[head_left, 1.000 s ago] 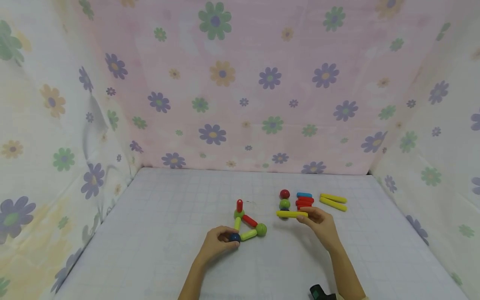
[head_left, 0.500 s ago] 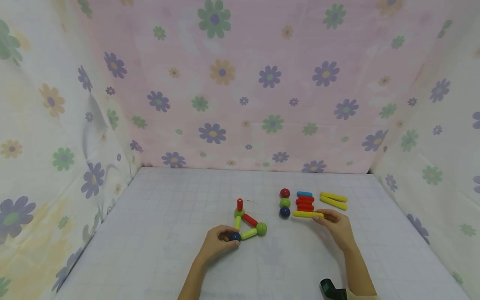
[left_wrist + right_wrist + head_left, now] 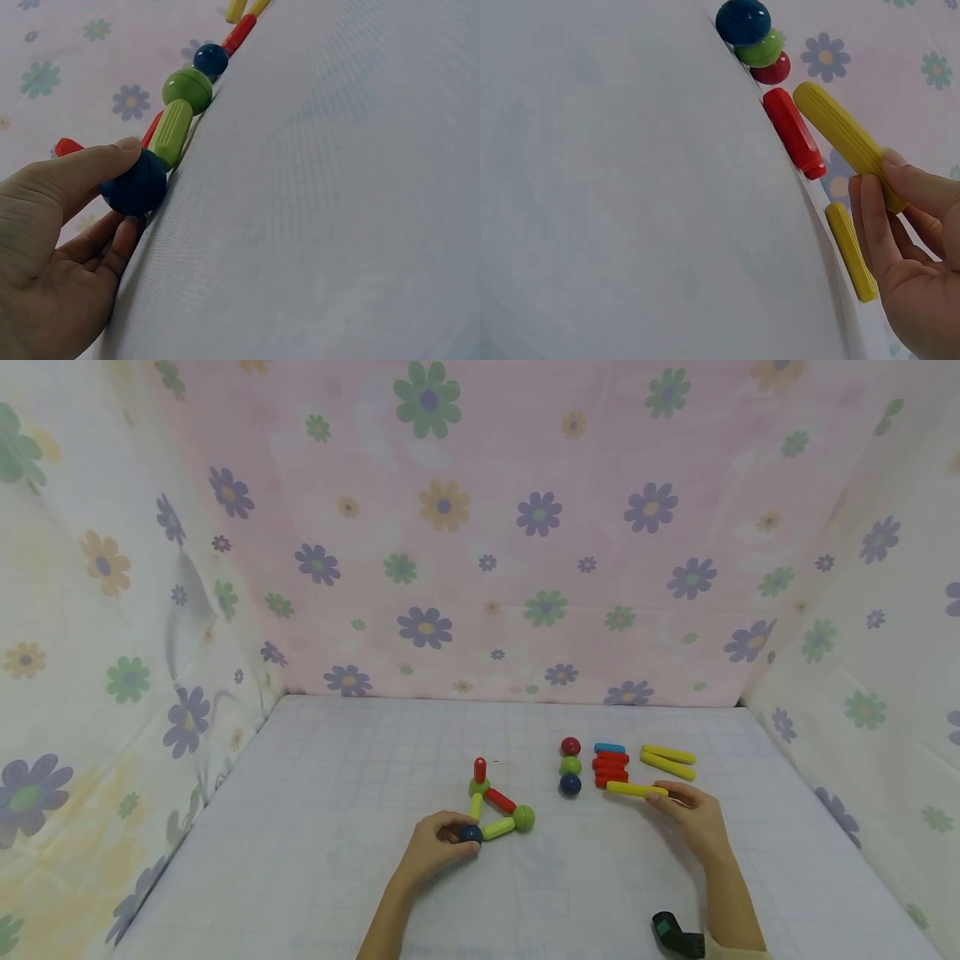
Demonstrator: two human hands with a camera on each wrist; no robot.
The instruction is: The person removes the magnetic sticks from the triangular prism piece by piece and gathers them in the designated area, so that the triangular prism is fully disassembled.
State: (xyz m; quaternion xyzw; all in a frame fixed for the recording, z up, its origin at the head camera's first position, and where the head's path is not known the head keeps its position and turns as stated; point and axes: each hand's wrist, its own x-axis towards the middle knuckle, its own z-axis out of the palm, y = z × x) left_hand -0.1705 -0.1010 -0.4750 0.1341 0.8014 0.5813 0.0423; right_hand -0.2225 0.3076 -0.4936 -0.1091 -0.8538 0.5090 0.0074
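So on my end the tabletop [image 3: 315, 877] takes up most of the lower part of the head view, and the big change is my right hand [image 3: 693, 822]: it's drifted rightward over the last second, now lower right. The triangle of joined rods and balls [image 3: 498, 828], just below centre, looks the same, so I'd guess nothing's been added to it yet. The yellow rod [image 3: 636, 790] went along with that hand, away from the loose blue ball [image 3: 570, 785] and over by the red rods [image 3: 611, 773], right of centre; can't tell if they touch.

Pose-wise, right grip has the rod pinched near its right end, almost level in the head view. My left hand [image 3: 435, 847], lower middle, hasn't budged, thumb and fingers around the triangle's blue ball [image 3: 471, 833].
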